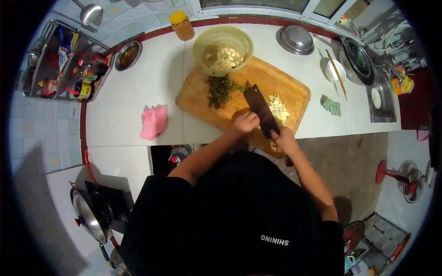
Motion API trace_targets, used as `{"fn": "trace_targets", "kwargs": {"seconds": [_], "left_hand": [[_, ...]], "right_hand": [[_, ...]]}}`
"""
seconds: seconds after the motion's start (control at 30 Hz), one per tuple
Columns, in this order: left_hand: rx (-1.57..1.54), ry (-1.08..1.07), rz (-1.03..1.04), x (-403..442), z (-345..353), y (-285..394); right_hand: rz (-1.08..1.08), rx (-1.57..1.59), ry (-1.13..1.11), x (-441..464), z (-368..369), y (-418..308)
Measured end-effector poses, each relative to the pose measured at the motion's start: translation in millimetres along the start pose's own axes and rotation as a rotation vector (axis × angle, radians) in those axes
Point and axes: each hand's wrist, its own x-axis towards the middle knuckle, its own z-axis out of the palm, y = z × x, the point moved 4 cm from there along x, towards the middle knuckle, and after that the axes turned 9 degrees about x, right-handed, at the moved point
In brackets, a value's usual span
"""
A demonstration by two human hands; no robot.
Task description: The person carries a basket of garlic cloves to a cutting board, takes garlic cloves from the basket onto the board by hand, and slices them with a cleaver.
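My right hand (284,141) grips the handle of a cleaver (261,109), its dark broad blade slanting up and left over the wooden cutting board (195,97). Just left of the blade, my left hand (245,122) is closed with curled fingers near the edge; whatever it pinches is hidden. Pale sliced garlic (279,108) lies in a pile on the blade's right side. Dark green chopped herbs (220,90) are heaped at the board's upper left. A yellow plastic colander (246,42) holding peeled garlic cloves overlaps the board's back edge.
A pink cloth (154,122) lies to the left, a green cloth (330,106) to the right. Behind are a yellow-lidded jar (183,27) and an upturned metal bowl (297,39). Chopsticks (337,72) rest across a white bowl (332,74) near the sink (388,103).
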Motion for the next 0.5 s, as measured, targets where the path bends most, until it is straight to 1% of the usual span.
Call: {"fn": "trace_targets", "kwargs": {"seconds": [0.07,0.1,0.17,0.2,0.27,0.3,0.33,0.4,0.43,0.5], "left_hand": [[-0.039,-0.066,0.035,-3.2,7.3,-4.8],[-0.058,-0.099,0.054,-3.5,10.5,-8.3],[-0.236,0.027,-0.111,28.7,-17.1,-23.9],[-0.328,0.088,-0.192,49.6,-33.5,-34.9],[-0.232,0.034,-0.47,89.2,-45.3,-85.5],[-0.221,0.06,-0.495,106.6,-53.3,-114.1],[-0.183,0.19,-0.51,114.5,-53.1,-138.0],[-0.071,0.247,-0.179,125.1,-53.0,-176.1],[0.204,0.151,-0.059,123.9,-44.1,-194.5],[0.466,-0.159,-0.031,124.0,-10.2,-239.9]], "right_hand": [[0.02,0.109,0.048,-4.5,8.4,-12.4],[0.01,0.098,0.063,-6.5,5.6,-13.2],[-0.012,0.07,0.089,-9.4,-5.0,-12.2],[0.006,0.078,0.068,-13.7,-9.5,-20.3],[0.057,0.101,0.028,-29.7,-17.5,-35.5],[0.076,0.107,-0.022,-29.7,-15.7,-30.4],[0.096,0.115,-0.07,-27.7,-15.2,-23.7],[0.132,0.106,-0.159,-26.2,-14.6,-17.9],[0.144,0.098,-0.148,-25.1,-15.9,-15.6],[0.169,0.083,-0.124,-25.0,-17.3,-10.3]]}}
